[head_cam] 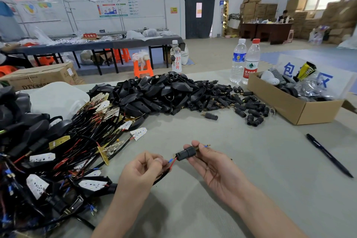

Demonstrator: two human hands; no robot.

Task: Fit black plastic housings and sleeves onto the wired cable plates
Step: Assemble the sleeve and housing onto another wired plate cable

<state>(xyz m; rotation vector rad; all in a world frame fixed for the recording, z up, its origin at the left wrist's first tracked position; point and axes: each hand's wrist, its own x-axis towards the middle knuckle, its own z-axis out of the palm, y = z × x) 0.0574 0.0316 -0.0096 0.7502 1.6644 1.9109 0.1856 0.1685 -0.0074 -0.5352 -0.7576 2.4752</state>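
Fingers [195,144] busy above a grey table [251,160], near a heap of black plastic housings [154,92]: the right hand [214,170] grips a ribbed black plastic sleeve [186,153], the left hand [143,170] pinches the red and black wires [173,161] entering it.

Bright window daylight, wide-angle edge distortion
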